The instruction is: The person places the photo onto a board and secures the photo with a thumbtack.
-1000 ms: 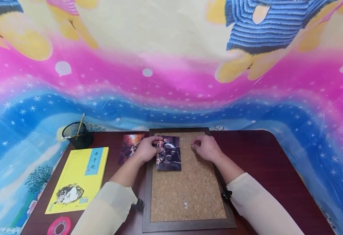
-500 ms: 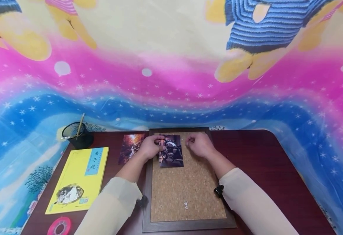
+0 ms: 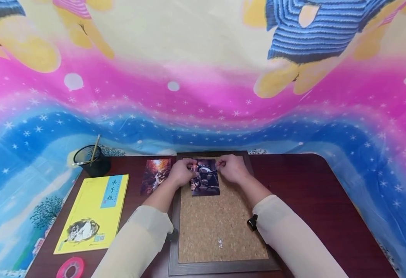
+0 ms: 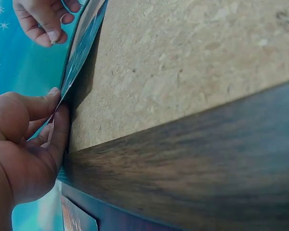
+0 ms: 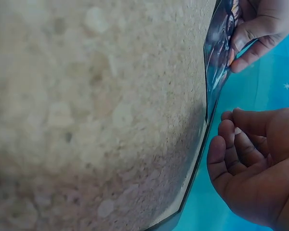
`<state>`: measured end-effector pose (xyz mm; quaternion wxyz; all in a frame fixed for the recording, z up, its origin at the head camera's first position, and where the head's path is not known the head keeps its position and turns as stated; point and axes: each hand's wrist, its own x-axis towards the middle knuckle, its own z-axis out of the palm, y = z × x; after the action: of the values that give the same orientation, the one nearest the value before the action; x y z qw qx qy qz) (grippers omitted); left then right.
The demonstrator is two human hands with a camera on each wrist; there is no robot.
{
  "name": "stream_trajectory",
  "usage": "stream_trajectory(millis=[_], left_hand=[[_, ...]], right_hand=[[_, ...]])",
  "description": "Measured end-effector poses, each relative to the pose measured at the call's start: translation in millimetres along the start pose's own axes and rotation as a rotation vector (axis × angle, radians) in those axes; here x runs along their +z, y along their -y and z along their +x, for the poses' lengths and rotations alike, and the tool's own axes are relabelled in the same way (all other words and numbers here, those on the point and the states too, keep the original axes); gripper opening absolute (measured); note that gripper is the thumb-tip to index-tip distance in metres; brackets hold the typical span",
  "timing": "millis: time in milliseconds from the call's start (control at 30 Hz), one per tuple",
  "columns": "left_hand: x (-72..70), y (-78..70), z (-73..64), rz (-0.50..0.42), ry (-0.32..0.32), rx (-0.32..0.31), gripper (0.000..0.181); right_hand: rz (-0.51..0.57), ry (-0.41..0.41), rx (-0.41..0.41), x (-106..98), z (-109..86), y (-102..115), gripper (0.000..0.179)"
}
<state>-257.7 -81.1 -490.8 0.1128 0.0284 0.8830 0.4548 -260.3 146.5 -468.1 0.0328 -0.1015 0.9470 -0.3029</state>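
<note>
A photo print of a motorcycle (image 3: 205, 178) lies over the upper part of the framed corkboard (image 3: 223, 216). My left hand (image 3: 183, 173) pinches its left edge between thumb and fingers; the left wrist view has that edge raised off the cork. Close by the print's upper right corner is my right hand (image 3: 231, 168), its thumb and forefinger tips pressed together. A tiny pale thing (image 4: 54, 42) shows at those tips in the left wrist view, too small to tell its kind. Several small clear bits (image 3: 220, 242) are on the cork near the bottom.
Left of the board lies a second photo (image 3: 155, 175) of an autumn stream. Farther left are a yellow book (image 3: 91, 212), a black mesh pen cup (image 3: 96, 164) and a pink tape roll (image 3: 70, 268). A printed cloth (image 3: 203, 100) hangs behind the table.
My left hand has shifted the motorcycle photo slightly right and up on the board. The right hand has come leftward to the photo's upper right corner.
</note>
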Motion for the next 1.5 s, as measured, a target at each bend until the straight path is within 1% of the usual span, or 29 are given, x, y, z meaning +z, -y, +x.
stream_trajectory(millis=[133,267,433,533,667,800,900,1033,1167,1300,1500], left_hand=[[1.7,-0.7,2.6,0.091,-0.007,0.009,0.048],[2.9,-2.0,4.5,0.142,-0.027,0.019,0.048],[4.6,-2.0,6.7,0.199,-0.046,0.014,0.049],[5.5,-1.9,7.8,0.26,-0.054,0.038,0.05],[5.6,-2.0,7.1,0.318,-0.057,0.088,0.049],[5.2,-2.0,5.9,0.326,-0.047,0.098,0.049],[5.7,-1.3,6.1,0.322,-0.043,0.087,0.048],[7.0,-1.9,6.6,0.327,-0.044,0.09,0.047],[8.0,-5.2,6.1,0.357,-0.044,0.102,0.047],[9.1,-8.0,6.6,0.403,-0.046,0.111,0.046],[10.5,-7.9,9.1,0.441,-0.078,0.138,0.042]], right_hand=[[-0.024,-0.006,0.005,2,4.2,0,0.01],[-0.041,-0.011,0.006,4,8.3,1,0.008],[-0.043,-0.004,0.012,8,12.7,2,0.008],[-0.04,-0.001,0.023,10,15.3,3,0.008],[-0.033,0.006,0.029,12,18.7,4,0.009],[-0.008,0.013,0.019,15,22.7,7,0.008],[0.003,0.011,0.021,17,26.7,11,0.008],[0.001,0.014,0.012,19,32.5,14,0.008],[-0.01,0.024,-0.004,21,37.9,15,0.009],[-0.01,0.042,0.005,23,42.4,14,0.011],[-0.011,0.044,0.013,27,48.3,14,0.013]])
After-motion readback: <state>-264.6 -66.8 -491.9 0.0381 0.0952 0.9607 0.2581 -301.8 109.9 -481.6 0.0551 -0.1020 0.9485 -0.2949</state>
